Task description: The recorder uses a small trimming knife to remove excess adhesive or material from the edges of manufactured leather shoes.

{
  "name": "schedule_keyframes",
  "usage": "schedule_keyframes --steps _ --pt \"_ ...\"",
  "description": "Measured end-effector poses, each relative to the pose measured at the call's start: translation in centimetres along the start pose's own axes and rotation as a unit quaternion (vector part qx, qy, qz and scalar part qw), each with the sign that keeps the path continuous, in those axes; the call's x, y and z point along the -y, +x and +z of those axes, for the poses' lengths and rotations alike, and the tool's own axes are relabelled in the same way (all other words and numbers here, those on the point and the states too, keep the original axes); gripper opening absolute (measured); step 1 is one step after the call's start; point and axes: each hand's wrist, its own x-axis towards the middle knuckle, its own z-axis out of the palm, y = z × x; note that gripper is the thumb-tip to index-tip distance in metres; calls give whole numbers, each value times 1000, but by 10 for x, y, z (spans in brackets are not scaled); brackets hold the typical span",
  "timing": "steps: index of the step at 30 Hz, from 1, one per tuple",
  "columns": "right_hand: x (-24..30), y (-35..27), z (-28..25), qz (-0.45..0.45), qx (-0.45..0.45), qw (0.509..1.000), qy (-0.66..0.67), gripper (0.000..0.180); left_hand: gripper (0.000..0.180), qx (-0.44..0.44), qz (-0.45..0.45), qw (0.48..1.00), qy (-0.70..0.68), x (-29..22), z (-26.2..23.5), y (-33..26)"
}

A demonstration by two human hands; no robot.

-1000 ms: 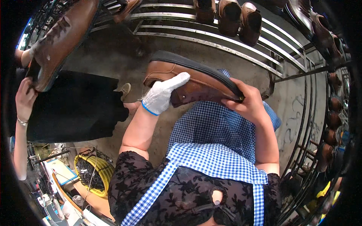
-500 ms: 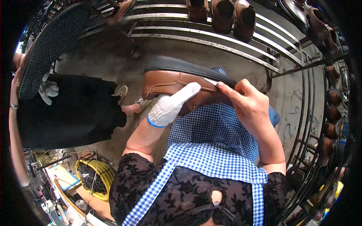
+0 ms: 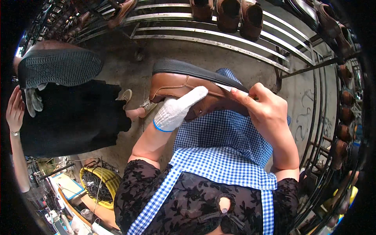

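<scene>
A brown leather shoe [image 3: 166, 82] lies on its side in front of me, its thick black sole [image 3: 176, 66] uppermost. My left hand [image 3: 176, 107], in a white knit glove with a blue cuff, grips the upper from below, thumb stretched along the side. Bare, my right hand [image 3: 268, 107] pinches a thin, pale, pointed blade [image 3: 224, 86]. Its tip touches the line where the upper meets the sole, towards the shoe's right part. My right fingers partly cover that end of the shoe. A blue-and-white checked apron [image 3: 219, 131] is under the shoe.
At the left, a co-worker's gloved hand [image 3: 34, 102] and bare hand [image 3: 15, 111] are by another black-soled shoe [image 3: 60, 68]. Metal racks [image 3: 203, 39] with brown shoes [image 3: 250, 21] stand ahead and to the right. A yellow basket [image 3: 111, 188] sits lower left.
My right hand has shifted a little to the right, and more of the blade shows. The co-worker's shoe has turned and its sole now lies more level; their bare hand has come into sight.
</scene>
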Motion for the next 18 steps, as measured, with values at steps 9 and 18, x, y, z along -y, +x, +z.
schedule_keyframes --steps 9,18 --pt "-18 -4 19 33 -50 990 129 41 29 -37 -90 994 -52 -21 18 7" --pt "-35 -32 37 109 -17 963 247 83 29 48 16 998 -36 8 -14 8"
